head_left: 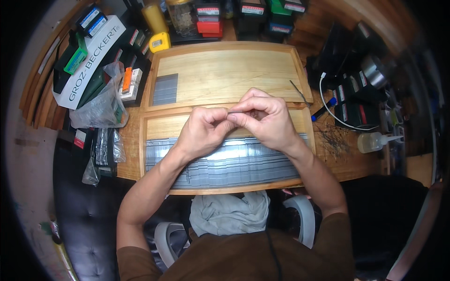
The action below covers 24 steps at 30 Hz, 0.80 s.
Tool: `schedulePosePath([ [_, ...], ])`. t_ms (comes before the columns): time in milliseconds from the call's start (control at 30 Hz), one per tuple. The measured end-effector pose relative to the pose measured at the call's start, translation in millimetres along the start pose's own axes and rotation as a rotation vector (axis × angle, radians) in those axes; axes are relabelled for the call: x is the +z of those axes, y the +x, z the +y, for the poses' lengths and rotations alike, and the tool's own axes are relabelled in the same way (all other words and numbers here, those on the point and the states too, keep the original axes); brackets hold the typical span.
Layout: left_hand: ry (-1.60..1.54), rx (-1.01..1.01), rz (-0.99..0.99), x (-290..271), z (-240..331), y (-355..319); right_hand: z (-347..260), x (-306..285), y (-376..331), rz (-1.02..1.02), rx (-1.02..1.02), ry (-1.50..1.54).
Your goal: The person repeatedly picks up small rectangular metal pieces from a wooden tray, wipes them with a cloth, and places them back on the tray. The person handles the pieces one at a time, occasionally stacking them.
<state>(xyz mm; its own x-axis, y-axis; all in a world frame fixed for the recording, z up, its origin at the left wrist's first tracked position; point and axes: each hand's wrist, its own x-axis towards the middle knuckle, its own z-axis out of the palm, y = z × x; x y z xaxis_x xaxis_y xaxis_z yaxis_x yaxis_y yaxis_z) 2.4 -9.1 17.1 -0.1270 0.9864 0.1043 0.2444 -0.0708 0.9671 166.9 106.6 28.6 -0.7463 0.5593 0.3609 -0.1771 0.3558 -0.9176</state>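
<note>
My left hand (pixel 205 130) and my right hand (pixel 265 115) meet over the near wooden tray (pixel 164 122). Thumbs and fingers of both are pinched together around a thin, dark metal piece (pixel 238 112), mostly hidden by the fingertips; its exact kind is too small to tell. Below my wrists, many slim grey metal pieces (pixel 225 161), like machine needles, lie packed in rows across the front of that tray. Behind it, a second wooden tray (pixel 234 70) holds a small block of similar grey pieces (pixel 165 89) at its left end.
Left stand dark boxes, a clear plastic bag (pixel 101 112) and an orange lighter (pixel 127 79). A yellow tape measure (pixel 160 42) and a jar (pixel 182 18) are at the back. On the right are a blue-handled tool (pixel 323 110), a white cable (pixel 323 89), loose dark bits (pixel 332 140) and a squeeze bottle (pixel 371 142).
</note>
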Motion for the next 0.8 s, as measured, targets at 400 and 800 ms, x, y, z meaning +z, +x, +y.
schedulePosePath([
  [400,-0.03,0.036,0.006,0,-3,1,1,4,0,0.026,-0.032,-0.036],
  [800,-0.039,0.052,0.017,1,2,0,-7,-3,0,-0.025,0.001,-0.019],
])
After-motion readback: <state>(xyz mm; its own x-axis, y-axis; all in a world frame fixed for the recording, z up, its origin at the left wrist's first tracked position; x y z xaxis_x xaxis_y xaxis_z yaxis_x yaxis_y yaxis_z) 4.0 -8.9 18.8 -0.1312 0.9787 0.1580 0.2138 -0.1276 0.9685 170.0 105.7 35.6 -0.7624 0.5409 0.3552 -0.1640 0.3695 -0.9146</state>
